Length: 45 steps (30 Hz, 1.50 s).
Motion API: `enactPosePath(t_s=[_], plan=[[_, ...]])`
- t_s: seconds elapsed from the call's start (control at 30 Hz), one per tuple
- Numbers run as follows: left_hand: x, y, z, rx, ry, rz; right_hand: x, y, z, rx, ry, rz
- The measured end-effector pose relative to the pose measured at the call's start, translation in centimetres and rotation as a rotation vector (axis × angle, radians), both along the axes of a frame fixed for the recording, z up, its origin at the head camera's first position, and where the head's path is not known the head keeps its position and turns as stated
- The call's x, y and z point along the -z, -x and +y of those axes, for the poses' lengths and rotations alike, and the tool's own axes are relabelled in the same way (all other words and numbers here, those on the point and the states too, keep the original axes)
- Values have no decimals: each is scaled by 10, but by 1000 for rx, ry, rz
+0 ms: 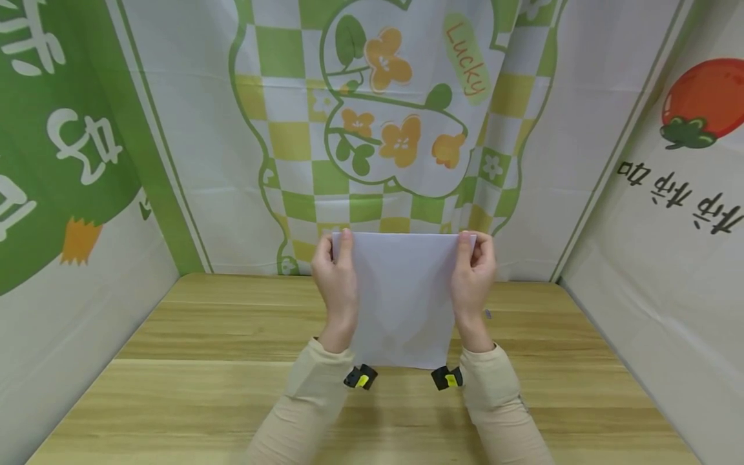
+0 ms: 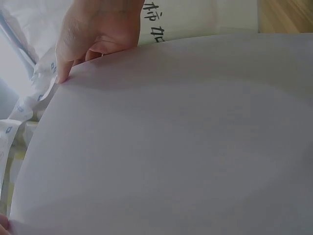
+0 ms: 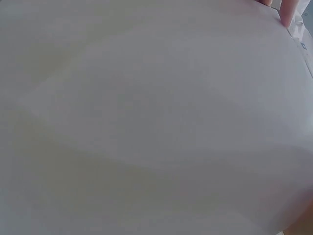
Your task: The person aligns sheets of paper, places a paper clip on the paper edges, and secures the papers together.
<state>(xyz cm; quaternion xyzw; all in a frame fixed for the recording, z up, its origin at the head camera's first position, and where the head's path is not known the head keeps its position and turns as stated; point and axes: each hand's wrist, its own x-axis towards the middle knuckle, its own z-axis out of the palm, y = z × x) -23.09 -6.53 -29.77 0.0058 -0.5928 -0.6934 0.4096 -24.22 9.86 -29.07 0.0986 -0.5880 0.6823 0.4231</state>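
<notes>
A plain white sheet of paper [image 1: 401, 297] is held up between both hands in the head view, its top edge level. My left hand [image 1: 337, 278] pinches the upper left corner, thumb in front and fingers curled behind. At the upper right corner my right hand [image 1: 473, 278] grips the same way. The paper [image 2: 166, 137] fills most of the left wrist view, where the right hand [image 2: 100, 34] shows at its far corner. In the right wrist view the paper [image 3: 156, 107] covers nearly everything, with fingertips [image 3: 287, 12] at the top right.
Below the hands lies a wooden table [image 1: 232, 387]. A tiny greyish piece [image 1: 487, 314] rests on it by the right wrist. Printed curtains [image 1: 290, 142] stand behind and along both sides. Black wrist pieces with yellow marks [image 1: 361, 377] sit at both sleeves.
</notes>
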Motion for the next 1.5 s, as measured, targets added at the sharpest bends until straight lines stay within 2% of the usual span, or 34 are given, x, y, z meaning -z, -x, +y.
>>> enactPosePath(t_s=[0.13,0.37,0.6,0.83,1.03,1.17,1.37,1.4,1.5], plan=[[-3,-3,3,4,5,-27,-2,-2,-2,-5,0,-5],[-28,-28,8,-6,21,-39,-5,-2,-3,0,-21,-3],[-35,-31,8,-6,6,-37,-11,-3,-4,-13,-15,1],[-29,-31,5,39,9,-74,-7,-3,-3,5,-8,-22],[-23,-29,-1,47,59,-69,-2,0,1,6,5,-12],[-20,-29,-8,88,102,-71,1,1,3,5,3,0],[1,-6,-24,107,163,-64,4,1,7,5,1,-7],[1,-6,-26,108,172,-68,5,1,7,5,-1,-8],[-7,-16,-28,110,212,-79,5,1,9,-3,-7,-12]])
